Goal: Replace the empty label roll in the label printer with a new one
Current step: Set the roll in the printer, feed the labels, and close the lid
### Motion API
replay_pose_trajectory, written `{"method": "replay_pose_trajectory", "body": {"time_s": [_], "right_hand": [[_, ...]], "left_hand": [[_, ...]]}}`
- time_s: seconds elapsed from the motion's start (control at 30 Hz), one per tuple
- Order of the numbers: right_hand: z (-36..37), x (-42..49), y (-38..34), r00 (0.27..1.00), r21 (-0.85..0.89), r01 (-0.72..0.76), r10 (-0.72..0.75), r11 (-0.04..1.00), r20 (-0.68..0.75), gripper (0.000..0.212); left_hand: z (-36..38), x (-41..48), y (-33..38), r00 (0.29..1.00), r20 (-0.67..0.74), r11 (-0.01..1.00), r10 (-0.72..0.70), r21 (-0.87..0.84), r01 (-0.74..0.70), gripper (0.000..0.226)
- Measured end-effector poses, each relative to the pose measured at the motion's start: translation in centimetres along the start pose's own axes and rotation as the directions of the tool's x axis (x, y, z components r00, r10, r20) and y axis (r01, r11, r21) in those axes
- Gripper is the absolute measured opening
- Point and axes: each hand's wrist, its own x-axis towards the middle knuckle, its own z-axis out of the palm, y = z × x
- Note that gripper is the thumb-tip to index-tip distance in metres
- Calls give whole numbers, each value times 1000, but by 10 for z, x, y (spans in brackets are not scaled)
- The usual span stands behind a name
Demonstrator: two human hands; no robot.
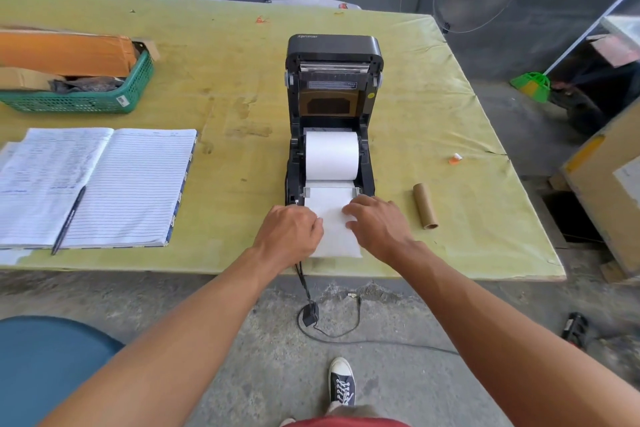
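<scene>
A black label printer (294,170) stands on the table with its lid (334,48) swung up and back. A full white label roll (331,156) sits in its bay. The roll's free end (334,236) is drawn forward over the front slot and lies flat toward the table edge. My left hand (289,232) grips the strip's left edge. My right hand (379,224) presses on its right edge with fingers spread. An empty brown cardboard core (425,206) lies on the table to the right of the printer.
An open lined notebook (138,184) with a pen (67,222) lies at the left. A green basket (135,90) holding cardboard sits at far left. The printer's cable (304,284) hangs down to an adapter on the floor. A blue stool (45,367) stands bottom left.
</scene>
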Motion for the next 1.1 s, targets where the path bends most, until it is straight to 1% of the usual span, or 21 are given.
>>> {"method": "replay_pose_trajectory", "body": {"time_s": [0.07, 0.1, 0.23, 0.3, 0.4, 0.5, 0.57, 0.67, 0.73, 0.77, 0.83, 0.87, 0.9, 0.93, 0.97, 1.03, 1.07, 1.1], "right_hand": [[2, 4, -2, 1000, -43, 6, -7, 999, -30, 23], [3, 5, -2, 999, -65, 23, -25, 998, -44, 23], [8, 7, -1, 990, -151, 89, -105, 984, -99, 23], [13, 6, -1, 986, -166, 97, -118, 981, -122, 22], [15, 7, 4, 980, -145, 127, -146, 981, -133, 24], [5, 12, 17, 981, -12, 170, -170, 985, -92, 31], [-8, 15, 22, 978, 99, 183, -171, 978, -119, 39], [-32, 24, 29, 960, 231, 160, -97, 960, -262, 41], [-56, 43, 34, 933, 294, 92, 21, 951, -360, 38], [-71, 56, 37, 909, 335, 46, 100, 941, -404, 36], [-103, 82, 42, 843, 439, -34, 262, 898, -470, 30], [-119, 95, 43, 813, 498, -61, 332, 865, -479, 30], [-133, 107, 44, 795, 554, -82, 390, 828, -464, 33], [-146, 118, 45, 794, 601, -105, 431, 792, -429, 41], [-157, 128, 46, 808, 638, -137, 459, 758, -371, 51], [-172, 142, 46, 854, 701, -196, 471, 685, -221, 68], [-175, 146, 46, 877, 741, -211, 458, 638, -144, 73], [-176, 148, 46, 896, 779, -217, 437, 588, -80, 75]], "left_hand": [[3, 7, -1, 997, 71, 996, 24, 83, -30, 22], [3, 9, -4, 995, 94, 993, 24, 113, -34, 15], [4, 13, -4, 990, 136, 968, 43, 239, -75, 26], [7, 15, -2, 993, 115, 964, 38, 256, -67, 30], [7, 18, -7, 994, 84, 975, 76, 201, -91, 21], [1, 18, -15, 984, -35, 980, 175, 99, -171, 26], [-4, 21, -19, 972, -142, 981, 189, 63, -181, 27], [-17, 42, -21, 956, -278, 996, 88, 27, -84, 32], [-35, 68, -24, 933, -361, 1000, 13, 9, -11, 28], [-47, 83, -25, 912, -409, 1000, -28, -19, 22, 25], [-74, 114, -28, 845, -517, 990, -134, -109, 90, 18], [-87, 129, -29, 807, -554, 977, -205, -164, 136, 19], [-99, 145, -29, 774, -564, 956, -287, -223, 192, 25], [-110, 160, -28, 750, -544, 924, -376, -281, 259, 36], [-120, 173, -26, 732, -494, 879, -469, -339, 334, 48], [-133, 192, -23, 700, -339, 764, -628, -441, 472, 67], [-137, 199, -22, 693, -253, 711, -675, -475, 519, 71], [-138, 203, -21, 698, -174, 671, -695, -507, 541, 69]]}}
